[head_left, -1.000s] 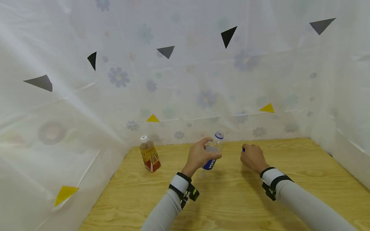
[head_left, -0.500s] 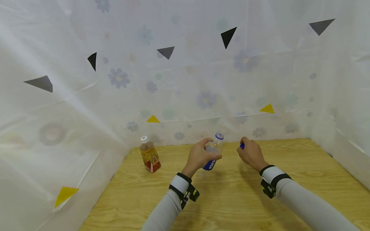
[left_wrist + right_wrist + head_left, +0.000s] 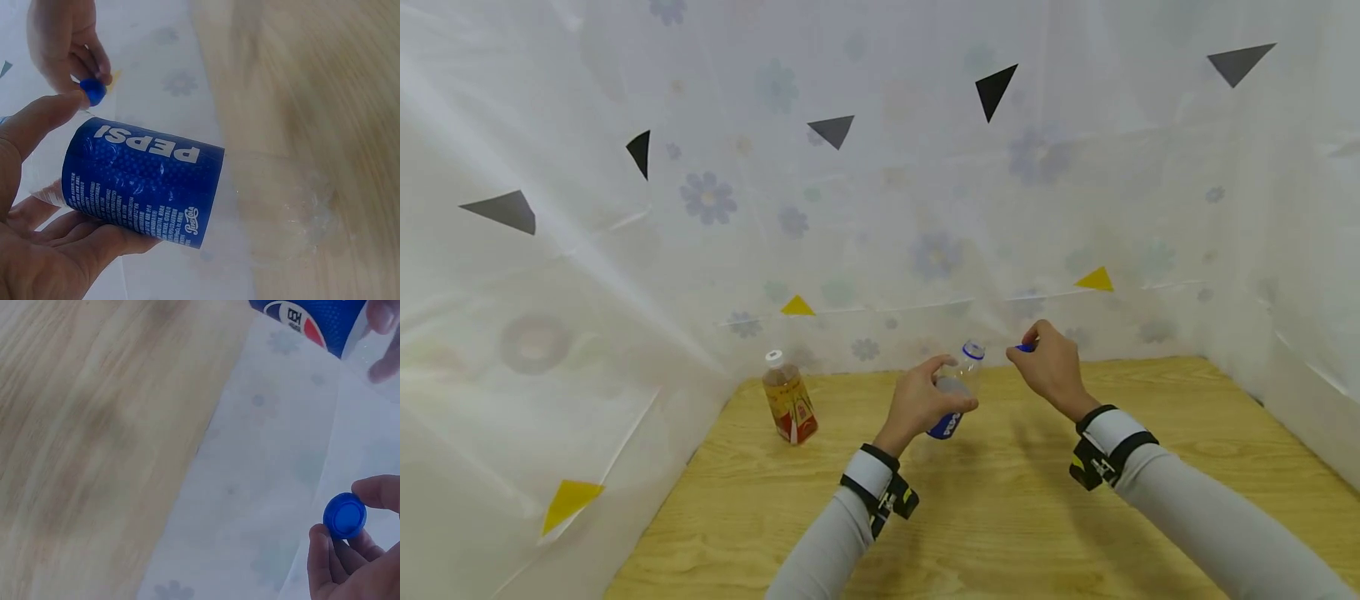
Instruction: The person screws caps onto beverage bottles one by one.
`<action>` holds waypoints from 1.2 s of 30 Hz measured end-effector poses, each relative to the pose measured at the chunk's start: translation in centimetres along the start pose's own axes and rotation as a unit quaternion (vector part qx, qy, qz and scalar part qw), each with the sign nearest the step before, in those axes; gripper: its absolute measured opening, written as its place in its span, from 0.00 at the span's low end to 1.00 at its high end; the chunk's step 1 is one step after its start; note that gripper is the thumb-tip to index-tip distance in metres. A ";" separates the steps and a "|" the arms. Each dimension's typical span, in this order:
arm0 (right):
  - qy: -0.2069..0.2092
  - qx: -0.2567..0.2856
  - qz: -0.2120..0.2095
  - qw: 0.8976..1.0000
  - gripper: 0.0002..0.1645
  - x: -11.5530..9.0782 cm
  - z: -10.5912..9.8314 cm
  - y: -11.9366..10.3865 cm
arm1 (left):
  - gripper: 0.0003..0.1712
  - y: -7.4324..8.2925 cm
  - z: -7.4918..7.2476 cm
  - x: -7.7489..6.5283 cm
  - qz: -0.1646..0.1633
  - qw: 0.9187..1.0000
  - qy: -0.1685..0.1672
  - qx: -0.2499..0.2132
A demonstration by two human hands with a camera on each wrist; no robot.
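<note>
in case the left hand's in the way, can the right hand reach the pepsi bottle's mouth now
Probably yes: the right hand, pinching the blue cap, is near the open mouth; the left hand grips the Pepsi bottle lower down, and nothing shows in between.

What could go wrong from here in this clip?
The right hand pinches the small blue cap by its edge, so it could slip. The left hand holds the uncapped Pepsi bottle at a tilt; its clear plastic might buckle if squeezed harder. With the neck leaning, a cap could seat crooked.
</note>
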State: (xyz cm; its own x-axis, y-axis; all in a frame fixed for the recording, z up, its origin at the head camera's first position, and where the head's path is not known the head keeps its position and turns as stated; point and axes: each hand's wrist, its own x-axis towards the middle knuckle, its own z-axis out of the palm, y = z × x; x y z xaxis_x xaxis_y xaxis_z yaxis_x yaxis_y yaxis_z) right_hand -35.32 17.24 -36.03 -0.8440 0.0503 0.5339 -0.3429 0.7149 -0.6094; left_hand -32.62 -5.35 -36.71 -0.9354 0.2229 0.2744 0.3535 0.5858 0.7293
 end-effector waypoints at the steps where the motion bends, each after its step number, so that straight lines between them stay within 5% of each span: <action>1: -0.001 0.002 0.002 1.000 0.14 0.1 -0.2 -0.3 | 0.38 0.0 0.0 0.0 0.000 1.000 0.000 0.001; 13: -0.088 0.027 0.026 0.995 0.21 0.0 -1.6 -3.6 | 0.38 0.3 -0.1 0.1 -0.006 1.000 -0.002 -0.010; 20: -0.082 0.030 -0.002 0.996 0.18 -0.4 -2.0 -5.3 | 0.39 0.1 -0.1 -0.1 -0.002 1.000 0.000 -0.010; 29: -0.090 0.072 0.017 0.993 0.21 -0.7 -2.7 -6.5 | 0.39 -0.1 0.0 -0.2 -0.006 1.000 -0.001 -0.025; 36: -0.096 0.059 -0.050 0.992 0.20 -1.0 -2.8 -7.5 | 0.38 0.1 0.0 -0.2 0.012 1.000 0.004 -0.023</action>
State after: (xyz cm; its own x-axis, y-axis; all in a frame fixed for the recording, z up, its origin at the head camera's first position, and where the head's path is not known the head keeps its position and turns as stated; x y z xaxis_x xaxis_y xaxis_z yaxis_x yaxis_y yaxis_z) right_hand -30.74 13.75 -30.34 -0.8628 -0.1583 0.4801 -0.4648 0.6221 -0.6301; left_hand -32.41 -5.35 -36.71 -0.9267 0.2300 0.2972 0.3757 0.5431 0.7510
